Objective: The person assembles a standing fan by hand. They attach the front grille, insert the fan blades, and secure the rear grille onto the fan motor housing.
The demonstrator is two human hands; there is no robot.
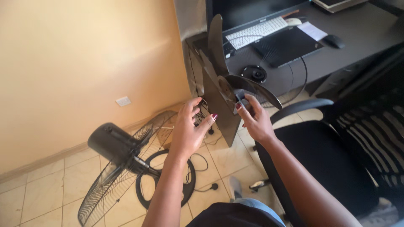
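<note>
A dark grey fan blade set [219, 73] with three blades is held up in front of me. My right hand [254, 120] grips it at the hub with thumb and fingers. My left hand [189, 128] hovers just left of the blades, fingers spread and empty. Below on the tiled floor lies the fan body: a black motor housing [111, 143] with its wire rear grille [122, 168] and a black ring [166, 185] around the shaft.
A black desk [357, 29] at the upper right carries a keyboard [256, 29], a laptop [288, 44], a mouse [333, 40] and a round wire grille [271, 71]. A black office chair [324, 155] stands at right. Cables lie on the floor by the yellow wall [84, 54].
</note>
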